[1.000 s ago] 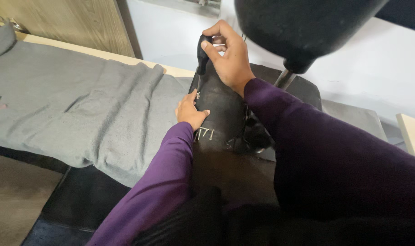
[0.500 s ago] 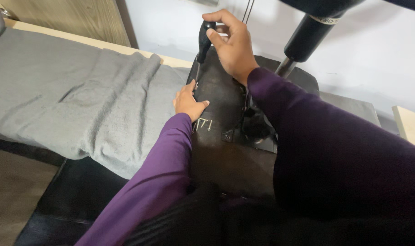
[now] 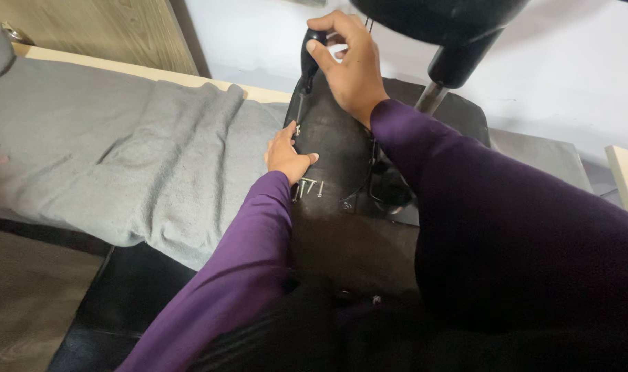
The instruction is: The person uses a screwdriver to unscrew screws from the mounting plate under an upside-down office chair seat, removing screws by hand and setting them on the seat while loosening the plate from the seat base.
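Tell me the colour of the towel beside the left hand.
Grey towel, plain, seen in the head view.

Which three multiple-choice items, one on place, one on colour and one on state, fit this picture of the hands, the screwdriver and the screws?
1. Where do the loose screws lie?
A. on the grey cloth
B. on the black panel, beside the left hand
C. on the floor

2. What colour are the sleeves?
A. purple
B. white
C. green

3. How does the right hand hold the screwdriver?
A. flat on the bench
B. upright, gripped by the handle
C. not at all

Answers: 1 B, they rest on the black panel by the left hand; 2 A, both sleeves are purple; 3 B, the right hand grips the black handle of the screwdriver.
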